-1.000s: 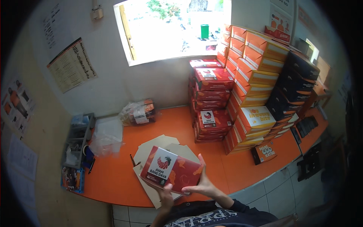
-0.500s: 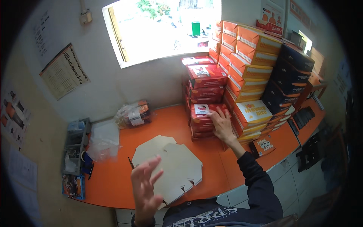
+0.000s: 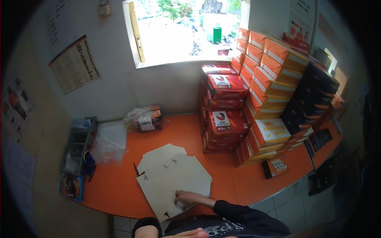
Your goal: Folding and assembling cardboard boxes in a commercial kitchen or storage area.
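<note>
In the head view, handling the pale cardboard blanks (image 3: 170, 176) seems to be the step; they lie under the right grip (image 3: 186, 198), its bent fingers touching the top one, though whether they pinch cannot be told. The left grip (image 3: 194, 233), nearer the body, is cut off, state unclear. Lifting one calls for separating its edge. Ahead-left of the right grip, a pen (image 3: 136, 169) sits close by; ahead-right, red boxes (image 3: 226, 104) stand clear.
</note>
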Motion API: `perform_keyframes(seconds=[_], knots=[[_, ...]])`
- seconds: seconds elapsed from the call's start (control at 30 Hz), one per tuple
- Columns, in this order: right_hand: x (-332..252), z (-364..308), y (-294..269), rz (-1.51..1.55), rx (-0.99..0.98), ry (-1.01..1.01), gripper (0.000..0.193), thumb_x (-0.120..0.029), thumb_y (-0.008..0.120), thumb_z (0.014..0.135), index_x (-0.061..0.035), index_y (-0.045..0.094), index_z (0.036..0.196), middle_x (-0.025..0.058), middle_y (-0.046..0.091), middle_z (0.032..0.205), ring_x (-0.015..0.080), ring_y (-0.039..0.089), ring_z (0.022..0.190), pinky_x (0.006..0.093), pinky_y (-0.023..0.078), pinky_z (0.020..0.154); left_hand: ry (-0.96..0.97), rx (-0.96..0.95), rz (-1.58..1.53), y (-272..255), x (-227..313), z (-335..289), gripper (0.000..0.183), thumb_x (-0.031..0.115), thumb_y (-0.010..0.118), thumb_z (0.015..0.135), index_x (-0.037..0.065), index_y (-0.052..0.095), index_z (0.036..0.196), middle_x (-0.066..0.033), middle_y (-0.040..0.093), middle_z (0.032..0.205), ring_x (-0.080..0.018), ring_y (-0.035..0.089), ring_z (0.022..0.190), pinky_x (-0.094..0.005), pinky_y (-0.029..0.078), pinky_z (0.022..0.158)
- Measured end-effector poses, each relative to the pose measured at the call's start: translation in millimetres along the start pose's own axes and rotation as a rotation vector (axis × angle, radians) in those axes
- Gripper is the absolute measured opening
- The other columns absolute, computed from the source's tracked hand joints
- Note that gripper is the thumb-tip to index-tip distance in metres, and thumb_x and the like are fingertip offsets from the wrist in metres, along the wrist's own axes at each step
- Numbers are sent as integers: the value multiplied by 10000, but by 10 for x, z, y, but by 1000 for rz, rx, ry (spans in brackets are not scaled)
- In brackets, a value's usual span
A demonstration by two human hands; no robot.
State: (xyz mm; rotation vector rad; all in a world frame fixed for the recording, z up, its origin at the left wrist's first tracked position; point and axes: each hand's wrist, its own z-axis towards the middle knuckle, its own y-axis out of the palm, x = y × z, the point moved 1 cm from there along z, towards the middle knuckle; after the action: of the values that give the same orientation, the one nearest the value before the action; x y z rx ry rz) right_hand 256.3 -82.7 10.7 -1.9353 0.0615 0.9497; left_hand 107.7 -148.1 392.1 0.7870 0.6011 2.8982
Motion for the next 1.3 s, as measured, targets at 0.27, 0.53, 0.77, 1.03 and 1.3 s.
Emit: perform_keyframes(seconds=[0.27,0.53,0.77,1.03,1.3], knots=[[-531,-286,-648,-74,27,-127,431,-207,673,783,-159,571,1198,144,549,1106,302,545,1046,414,453,897,-264,21,109,-197,-104,-186,653,395,575,882,156,336,1440,-170,269,1495,-393,202,1412,-554,223,1119],[-412,-387,-894,-25,426,-210,263,-117,580,819,-114,639,1076,124,665,865,289,647,798,392,524,670,-754,-43,2080,-647,-606,-526,558,218,644,853,173,451,1375,-183,446,1364,-372,379,1325,-484,370,1042],[-1766,-1631,-2040,-471,1309,-433,224,-74,638,752,-166,718,939,-1,615,895,148,589,841,305,508,680,-1244,100,1681,-689,-234,-615,313,339,526,928,50,548,1046,-177,632,670,-386,641,696,-481,488,615],[-1538,-1614,-1797,474,539,-151,419,-163,626,909,-66,528,1304,116,555,1155,141,592,709,251,476,636,-1214,-118,910,-841,-289,-859,411,285,414,982,-47,447,1222,-254,589,995,-347,589,930,-409,451,795],[-1913,-1632,-2238,-296,758,-383,120,-104,738,746,-126,705,859,2,597,820,146,579,701,287,483,564,-1024,233,478,-962,-325,-701,262,92,566,952,-28,548,1184,-33,619,999,-76,561,882,-238,477,765]])
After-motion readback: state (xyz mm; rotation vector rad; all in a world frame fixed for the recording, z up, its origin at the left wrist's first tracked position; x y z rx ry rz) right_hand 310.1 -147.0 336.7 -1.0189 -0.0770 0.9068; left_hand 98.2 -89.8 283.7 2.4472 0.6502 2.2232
